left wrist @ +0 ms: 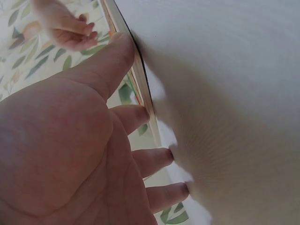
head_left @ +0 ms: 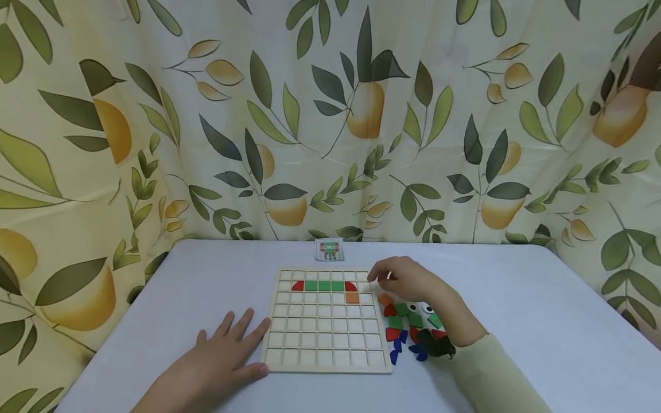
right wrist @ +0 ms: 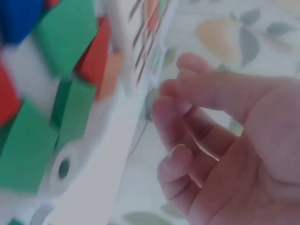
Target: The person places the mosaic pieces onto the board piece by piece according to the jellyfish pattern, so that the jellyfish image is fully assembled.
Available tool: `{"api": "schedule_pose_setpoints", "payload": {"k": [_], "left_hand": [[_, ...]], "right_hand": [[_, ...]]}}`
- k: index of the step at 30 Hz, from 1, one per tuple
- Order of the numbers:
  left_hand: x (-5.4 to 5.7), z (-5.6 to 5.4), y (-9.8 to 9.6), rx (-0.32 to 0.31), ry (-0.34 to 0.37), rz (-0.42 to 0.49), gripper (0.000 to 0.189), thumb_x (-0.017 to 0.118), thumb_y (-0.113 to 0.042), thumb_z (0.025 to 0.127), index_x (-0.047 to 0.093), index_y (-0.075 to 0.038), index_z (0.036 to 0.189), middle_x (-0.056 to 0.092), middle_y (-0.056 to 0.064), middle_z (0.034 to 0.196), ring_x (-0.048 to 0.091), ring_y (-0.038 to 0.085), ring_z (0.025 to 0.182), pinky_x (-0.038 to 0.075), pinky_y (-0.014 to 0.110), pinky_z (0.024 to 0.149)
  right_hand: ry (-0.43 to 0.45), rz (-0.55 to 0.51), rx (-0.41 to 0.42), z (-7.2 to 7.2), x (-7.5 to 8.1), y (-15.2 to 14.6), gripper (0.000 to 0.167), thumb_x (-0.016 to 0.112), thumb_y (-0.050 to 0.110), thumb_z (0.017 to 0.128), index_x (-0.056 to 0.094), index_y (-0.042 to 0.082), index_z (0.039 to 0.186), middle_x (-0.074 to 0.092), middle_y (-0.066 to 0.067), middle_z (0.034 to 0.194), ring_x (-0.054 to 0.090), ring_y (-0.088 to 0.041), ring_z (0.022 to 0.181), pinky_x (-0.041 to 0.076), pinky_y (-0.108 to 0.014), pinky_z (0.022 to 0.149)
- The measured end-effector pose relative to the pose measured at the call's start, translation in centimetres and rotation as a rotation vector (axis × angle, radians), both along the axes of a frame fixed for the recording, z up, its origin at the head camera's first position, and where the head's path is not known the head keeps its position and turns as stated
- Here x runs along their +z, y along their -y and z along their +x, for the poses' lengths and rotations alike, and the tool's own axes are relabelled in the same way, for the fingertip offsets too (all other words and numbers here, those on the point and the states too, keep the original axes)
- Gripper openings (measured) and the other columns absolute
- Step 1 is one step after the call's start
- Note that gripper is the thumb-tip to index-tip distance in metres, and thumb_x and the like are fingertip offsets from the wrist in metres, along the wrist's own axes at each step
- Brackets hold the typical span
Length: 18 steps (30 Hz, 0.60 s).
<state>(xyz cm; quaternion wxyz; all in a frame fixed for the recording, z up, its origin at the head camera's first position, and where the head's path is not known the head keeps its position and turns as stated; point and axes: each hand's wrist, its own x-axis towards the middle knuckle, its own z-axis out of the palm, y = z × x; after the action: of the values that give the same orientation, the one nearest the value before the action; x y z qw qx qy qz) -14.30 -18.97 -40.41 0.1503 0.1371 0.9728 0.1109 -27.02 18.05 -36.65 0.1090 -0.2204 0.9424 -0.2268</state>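
Note:
A wooden grid board (head_left: 327,370) lies on the white table. Near its top runs a row of three green squares (head_left: 324,285) between two red rounded pieces (head_left: 298,285), with an orange square (head_left: 352,297) below the right one. My left hand (head_left: 219,358) is spread flat beside the board, its thumb and index finger at the left edge; the left wrist view shows the thumb (left wrist: 123,49) against the rim. Over the board's upper right corner hovers my right hand (head_left: 408,279), fingers loosely bent, thumb close to the fingertips. In the right wrist view no piece shows between its fingers (right wrist: 171,112).
Right of the board lies a pile of loose pieces: green squares (head_left: 396,322), red ones (head_left: 392,334), blue ones (head_left: 395,357) and white eye discs (head_left: 427,308). A small picture card (head_left: 329,249) sits behind the board. A leaf-patterned curtain (head_left: 330,172) hangs behind the table.

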Motion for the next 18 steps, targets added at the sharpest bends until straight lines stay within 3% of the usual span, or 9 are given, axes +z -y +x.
{"api": "schedule_pose_setpoints", "payload": {"k": [7, 18], "left_hand": [[0.0, 0.0, 0.3, -0.007, -0.013, -0.005, 0.083, 0.054, -0.071, 0.088, 0.034, -0.028, 0.156, 0.024, 0.013, 0.165, 0.019, 0.052, 0.147, 0.016, 0.086, 0.096], [0.1, -0.3, 0.1, 0.001, 0.020, 0.005, 0.084, 0.055, -0.071, 0.087, 0.032, -0.030, 0.157, 0.021, 0.012, 0.166, 0.016, 0.051, 0.148, 0.014, 0.086, 0.097]], "right_hand": [[0.104, 0.044, -0.025, -0.1, 0.2, -1.5, 0.008, 0.075, 0.010, 0.088, 0.072, 0.015, 0.094, 0.062, 0.001, 0.083, 0.054, -0.019, 0.083, 0.050, -0.033, 0.072], [0.289, -0.001, 0.045, 0.1, -0.4, -1.7, 0.021, 0.078, -0.002, 0.081, 0.075, 0.017, 0.088, 0.065, -0.001, 0.086, 0.057, -0.020, 0.084, 0.053, -0.033, 0.074]]}}
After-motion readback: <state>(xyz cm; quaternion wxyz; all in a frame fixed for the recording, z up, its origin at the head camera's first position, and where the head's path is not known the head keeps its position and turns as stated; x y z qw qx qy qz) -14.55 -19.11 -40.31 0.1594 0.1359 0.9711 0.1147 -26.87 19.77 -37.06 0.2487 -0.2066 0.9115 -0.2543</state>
